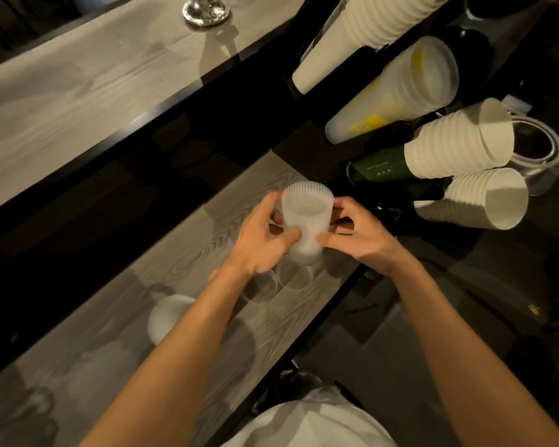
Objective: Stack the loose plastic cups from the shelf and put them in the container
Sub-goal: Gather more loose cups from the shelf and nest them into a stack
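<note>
Above the lower wooden shelf point(207, 246), a frosted stack of plastic cups point(307, 214) is being held upright between both hands. It is being gripped by the left hand point(265, 233), whose fingers are curled round its near side, and pinched from the opposite side by the right hand point(359, 235). Loose clear cups point(292, 276) are being left standing on the shelf just beneath. The stack is being judged light, thin-walled and slick, and easily crushed. It is probably best taken around the ribbed rims, where it looks stiffest, with gentle pressure. White paper cup stacks point(459, 140) are lying to the right.
</note>
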